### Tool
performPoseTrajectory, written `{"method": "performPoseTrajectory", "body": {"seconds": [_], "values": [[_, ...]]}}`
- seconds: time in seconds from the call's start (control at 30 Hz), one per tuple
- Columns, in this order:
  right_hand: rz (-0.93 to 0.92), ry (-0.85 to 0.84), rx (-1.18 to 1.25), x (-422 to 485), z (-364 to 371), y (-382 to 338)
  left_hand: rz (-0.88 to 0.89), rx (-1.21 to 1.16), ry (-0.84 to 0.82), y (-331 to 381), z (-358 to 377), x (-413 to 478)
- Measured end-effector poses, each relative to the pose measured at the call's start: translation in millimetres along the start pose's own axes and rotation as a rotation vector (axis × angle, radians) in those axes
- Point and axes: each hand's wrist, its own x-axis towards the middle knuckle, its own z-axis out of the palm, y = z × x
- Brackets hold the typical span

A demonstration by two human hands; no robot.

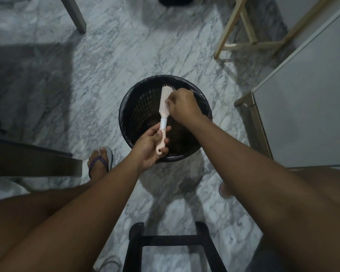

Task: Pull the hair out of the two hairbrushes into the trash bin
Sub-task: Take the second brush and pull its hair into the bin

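A seated person cleans a pale pink hairbrush (165, 107) directly over the open mouth of a black, bag-lined trash bin (137, 107), with the brush head toward the bin's far rim and the handle toward the near rim. The left hand (148, 149) is wrapped around the handle above the near rim. The right hand (183, 107) is bunched into a pinch at the bristles above the bin's middle. Whether any strands sit between those fingers is too fine to tell. Only this one brush is in view, and dark matter lies at the bottom of the bin.

The brush looks like light, rigid plastic. It is probably easy to steady by the handle alone, though smooth enough to twist if the hold slackens. The bristle pins seem thin and springy, so pulling along them rather than across them should spare them. The hair would be soft and nearly weightless. It would likely cling to fingers, so it is best gathered at the bristle roots and let go low inside the bin.

The bin stands on a grey-veined marble floor (106, 55). A flip-flopped foot (99, 160) rests left of the bin and a black stool frame (169, 244) sits on its near side. A white cabinet (312, 95) stands to its right, with pale wooden legs (243, 26) beyond it.
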Motion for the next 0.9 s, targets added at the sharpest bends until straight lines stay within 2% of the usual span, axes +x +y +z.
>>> {"method": "performPoseTrajectory", "body": {"seconds": [0.13, 0.23, 0.3, 0.37, 0.47, 0.53, 0.57, 0.67, 0.73, 0.8, 0.9], "values": [[0.293, 0.061, 0.320, 9.4, -11.2, 5.0, -0.016, -0.020, -0.028, -2.6, -1.0, -3.3], [0.462, -0.051, 0.598, 1.3, -17.9, -3.1, -0.012, -0.057, -0.038, -0.8, 1.6, -1.3], [0.465, -0.177, 0.694, -5.2, -19.4, -4.6, 0.001, -0.067, -0.035, 2.0, 4.2, -0.5], [0.409, -0.241, 0.659, -6.6, -17.6, -0.7, 0.014, -0.037, -0.019, 3.7, 5.9, -0.8], [0.332, -0.194, 0.402, -2.4, -12.7, 2.2, 0.027, 0.034, 0.026, 2.2, 6.2, -1.9], [0.317, -0.167, 0.325, -3.0, -11.2, -1.4, 0.026, 0.030, 0.042, 0.3, 5.1, -1.5], [0.337, -0.154, 0.382, -3.6, -11.2, -3.3, 0.026, 0.012, 0.047, -0.3, 4.2, -0.9], [0.477, -0.101, 0.792, -1.7, -15.3, -7.8, 0.036, -0.036, 0.055, 0.2, 0.4, -1.8], [0.541, -0.046, 0.895, 1.2, -18.9, -5.3, 0.042, -0.035, 0.054, 0.6, -1.3, -3.8], [0.498, -0.062, 0.794, -0.5, -21.1, -2.9, 0.038, -0.028, 0.045, 0.4, -1.0, -4.4], [0.325, -0.201, 0.543, -3.7, -17.7, 3.3, 0.029, -0.032, 0.035, 1.1, 0.1, -3.7]]}}
